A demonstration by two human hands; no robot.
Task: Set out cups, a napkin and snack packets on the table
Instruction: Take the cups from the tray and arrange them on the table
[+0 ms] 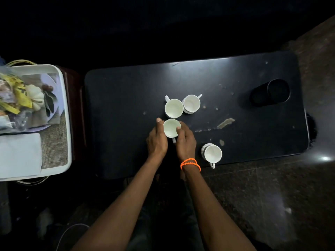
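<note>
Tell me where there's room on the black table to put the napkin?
The left end of the table is bare, between its left edge and the three clustered cups. The far strip behind them is free too. The middle is crowded: both hands hold a cup, another cup sits near the front edge, and a black cylinder lies right.

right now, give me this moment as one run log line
left hand + right hand: both on cup | table: four cups | napkin, snack packets: in tray
</note>
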